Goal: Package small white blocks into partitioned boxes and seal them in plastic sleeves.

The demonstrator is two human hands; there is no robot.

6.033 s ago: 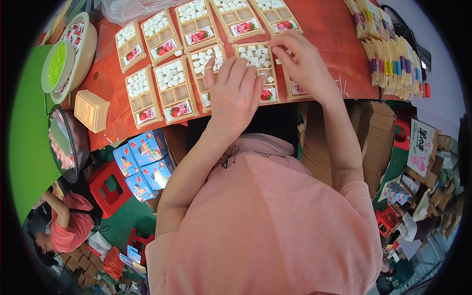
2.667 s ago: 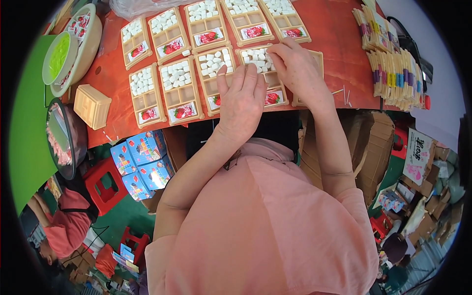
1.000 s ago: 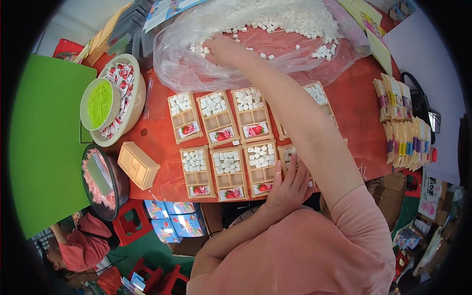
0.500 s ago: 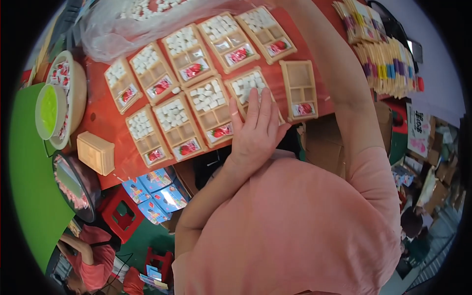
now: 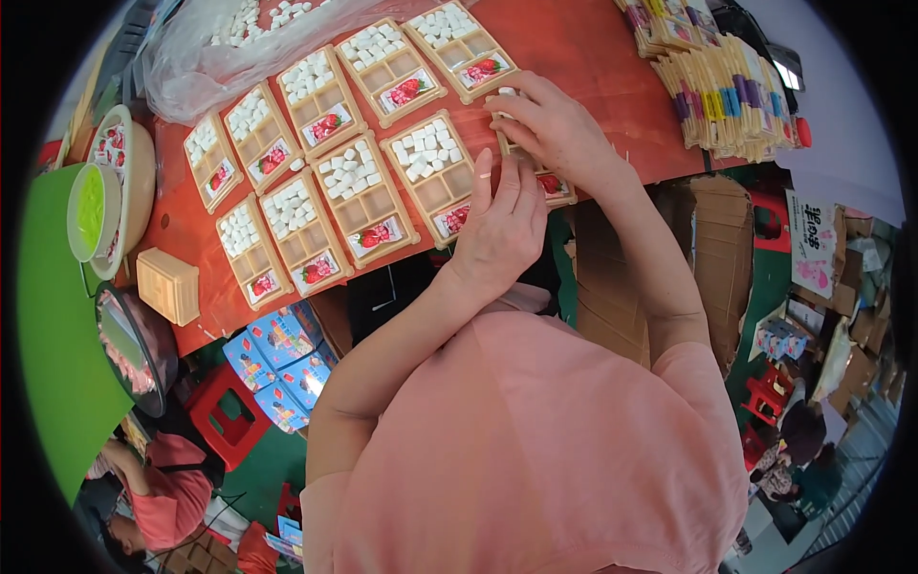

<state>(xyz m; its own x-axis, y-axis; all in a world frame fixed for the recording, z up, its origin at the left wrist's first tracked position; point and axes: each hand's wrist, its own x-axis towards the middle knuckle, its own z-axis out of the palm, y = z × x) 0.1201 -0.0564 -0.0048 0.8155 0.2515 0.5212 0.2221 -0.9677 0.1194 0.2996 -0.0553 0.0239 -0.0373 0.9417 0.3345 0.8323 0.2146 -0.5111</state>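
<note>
My right hand (image 5: pixel 564 134) is cupped over the last tray on the right, its fingers curled round several small white marshmallows (image 5: pixel 507 92). Most of that tray is hidden; a strawberry-print packet (image 5: pixel 552 185) shows at its near end. Beside it, my left hand (image 5: pixel 502 225) has its fingers stretched out at the near side of this tray, holding nothing that I can see. Left of my left hand lies a beige compartment tray (image 5: pixel 460 182) with marshmallows in its large section and a packet in a small one. Several similarly filled trays (image 5: pixel 356 204) stand in two rows.
A clear plastic bag (image 5: pixel 177 72) with loose marshmallows lies at the far left. Stacked beige trays (image 5: pixel 167 287), a cream basin (image 5: pixel 141 191) and a dark basin (image 5: pixel 158 349) are at the left. Labelled stick bundles (image 5: pixel 722 96) lie far right. A co-worker (image 5: pixel 177 478) is lower left.
My right hand has come down from the far edge to the last tray with marshmallows. My left hand has come off the neighbouring tray's marshmallows and shifted right. The view has shifted too.
</note>
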